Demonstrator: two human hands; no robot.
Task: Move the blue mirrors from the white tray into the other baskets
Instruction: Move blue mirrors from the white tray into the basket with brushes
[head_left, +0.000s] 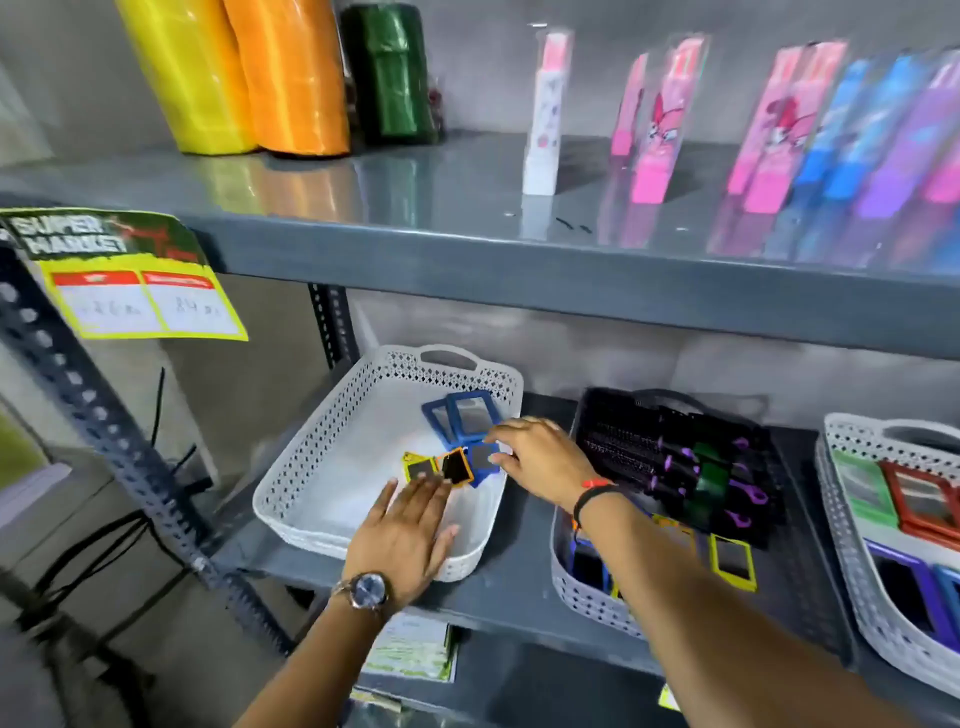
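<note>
A white perforated tray (332, 431) sits on the lower grey shelf. In it lie two large blue mirrors (465, 415) at the back right, a small blue mirror (482, 460) below them, and a small yellow mirror (418, 467) and orange mirror (457, 466). My right hand (540, 457) reaches into the tray from the right; its fingertips touch the small blue mirror and the edge of a large one, with no firm hold visible. Over the tray's front part my left hand (408, 535) is flat with fingers spread, just short of the yellow and orange mirrors.
A grey basket (576, 592) under my right forearm holds yellow and blue mirrors and black combs (675, 452). A white basket (852, 561) at the far right holds green, red, purple and blue mirrors. The upper shelf edge (519, 270) overhangs closely. A slotted post (104, 426) stands left.
</note>
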